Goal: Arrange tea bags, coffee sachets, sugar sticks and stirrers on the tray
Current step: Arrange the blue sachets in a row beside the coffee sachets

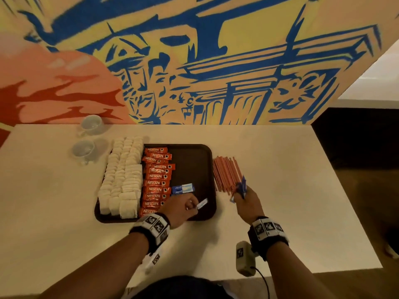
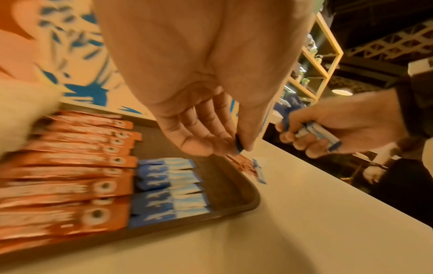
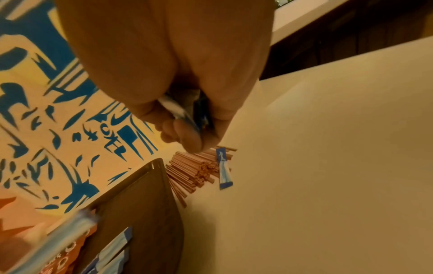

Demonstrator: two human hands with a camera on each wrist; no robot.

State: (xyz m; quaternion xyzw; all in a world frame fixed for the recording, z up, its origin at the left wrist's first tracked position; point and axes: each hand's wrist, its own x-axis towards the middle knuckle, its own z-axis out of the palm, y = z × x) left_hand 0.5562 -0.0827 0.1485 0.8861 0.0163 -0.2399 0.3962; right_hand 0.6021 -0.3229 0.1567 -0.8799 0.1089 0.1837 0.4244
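Note:
A dark brown tray (image 1: 194, 158) holds rows of white tea bags (image 1: 123, 175) on its left. A column of orange coffee sachets (image 1: 156, 180) lies beside them. A few blue-and-white sugar sticks (image 1: 183, 188) lie right of the sachets. My left hand (image 1: 193, 207) hovers over the tray's near right part and pinches one sugar stick (image 1: 202, 204) between thumb and fingertips (image 2: 225, 140). My right hand (image 1: 239, 194) grips a bundle of sugar sticks (image 2: 314, 129) above the near end of the pink stirrers (image 1: 226, 175). The stirrers lie piled on the table right of the tray.
One loose sugar stick (image 3: 223, 172) lies on the table against the stirrers. Two white cups (image 1: 91, 124) (image 1: 83, 148) stand at the back left. A painted wall runs behind the table. A small corded device (image 1: 245, 258) lies at the front edge.

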